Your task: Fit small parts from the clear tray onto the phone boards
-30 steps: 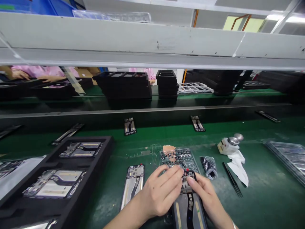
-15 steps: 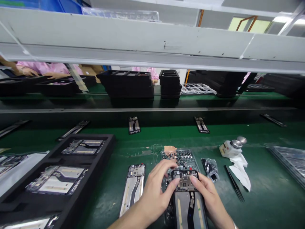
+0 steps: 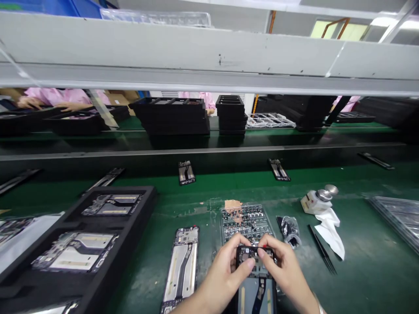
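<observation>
An opened phone body (image 3: 256,288) with a circuit board at its top end is held between both hands, its lower end cut off by the frame. My left hand (image 3: 225,270) grips its left edge, thumb on the board. On the other side my right hand (image 3: 286,268) wraps the upper right corner, thumb pressed near the top edge. Partly under the hands lies a clear tray of small parts (image 3: 247,220). Left of my left hand, another opened phone body (image 3: 181,266) rests on the green bench.
A black foam tray (image 3: 126,244) with several phone bodies stands at left. Tweezers (image 3: 322,250), a white cloth (image 3: 332,237), a pump bottle (image 3: 316,203) and a plastic bag (image 3: 290,231) lie at right. Phone bodies (image 3: 186,173) line the back. A shelf (image 3: 196,52) crosses above; people in pink work beyond.
Both hands and the phone body have shifted down slightly, uncovering more of the parts tray. The right fingers have curled over the phone's top edge, and the right thumb has moved up.
</observation>
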`<state>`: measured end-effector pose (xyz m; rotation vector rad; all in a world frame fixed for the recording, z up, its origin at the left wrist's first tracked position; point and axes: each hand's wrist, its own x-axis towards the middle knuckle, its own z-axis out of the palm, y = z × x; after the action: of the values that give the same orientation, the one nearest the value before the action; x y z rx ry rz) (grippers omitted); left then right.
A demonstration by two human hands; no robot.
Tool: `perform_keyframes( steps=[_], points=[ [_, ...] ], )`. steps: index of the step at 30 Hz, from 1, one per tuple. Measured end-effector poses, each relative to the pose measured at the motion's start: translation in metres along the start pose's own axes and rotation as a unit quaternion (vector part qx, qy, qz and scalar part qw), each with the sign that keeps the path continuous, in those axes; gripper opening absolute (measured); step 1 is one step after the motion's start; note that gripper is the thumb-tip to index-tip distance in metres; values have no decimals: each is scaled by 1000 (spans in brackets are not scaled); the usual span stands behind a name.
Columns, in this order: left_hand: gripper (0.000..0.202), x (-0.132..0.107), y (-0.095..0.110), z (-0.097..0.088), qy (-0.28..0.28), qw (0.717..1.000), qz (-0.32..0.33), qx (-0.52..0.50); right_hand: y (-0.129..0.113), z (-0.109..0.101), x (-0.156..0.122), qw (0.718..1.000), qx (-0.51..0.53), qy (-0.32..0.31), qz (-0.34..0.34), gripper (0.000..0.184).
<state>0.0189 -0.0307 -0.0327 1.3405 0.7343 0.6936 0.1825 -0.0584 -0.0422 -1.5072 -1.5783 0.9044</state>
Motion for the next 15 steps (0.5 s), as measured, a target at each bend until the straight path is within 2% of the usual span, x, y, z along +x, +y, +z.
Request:
perform_keyframes(
  steps=[7,11,15],
  points=[
    [20,0,-4,0,43,998,-9,53,-6,2,-3,1000,6,-16,-7,20],
    [21,3,-1,-5,24,997,-3,66,-6,7,-5,1000,7,-18,7,19],
    [24,7,2,-9,15,998,-27,58,-4,10,-4,999,49,-14,10,22]
  ],
)
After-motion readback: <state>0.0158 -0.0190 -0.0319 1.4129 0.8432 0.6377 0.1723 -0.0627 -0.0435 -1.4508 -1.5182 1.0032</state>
